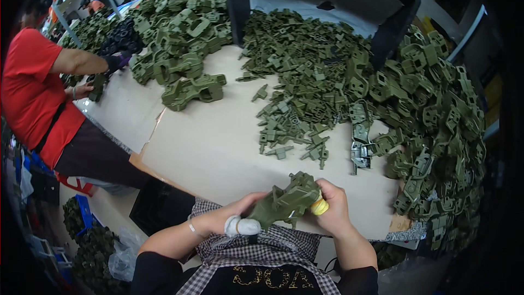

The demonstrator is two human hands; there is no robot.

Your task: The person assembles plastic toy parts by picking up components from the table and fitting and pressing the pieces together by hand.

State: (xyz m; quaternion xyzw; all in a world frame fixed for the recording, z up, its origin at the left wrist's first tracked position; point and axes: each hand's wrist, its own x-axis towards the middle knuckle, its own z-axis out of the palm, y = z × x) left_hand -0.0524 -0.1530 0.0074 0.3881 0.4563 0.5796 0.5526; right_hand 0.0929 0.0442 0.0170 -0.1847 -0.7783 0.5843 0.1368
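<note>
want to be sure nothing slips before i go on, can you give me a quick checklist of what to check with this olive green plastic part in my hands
1. Left hand on the olive green moulded plastic part: ok, it grips the lower end, one finger wrapped in white tape.
2. Right hand on the part: ok, it holds the upper end, thumb capped in yellow.
3. Part clear of the beige table top: ok, held above the near edge.
4. Small olive green plastic pieces within reach: ok, heap just ahead.
5. Person in the red shirt clear of the hands: ok, working at the far left.
6. Part fully assembled: cannot tell.
</note>
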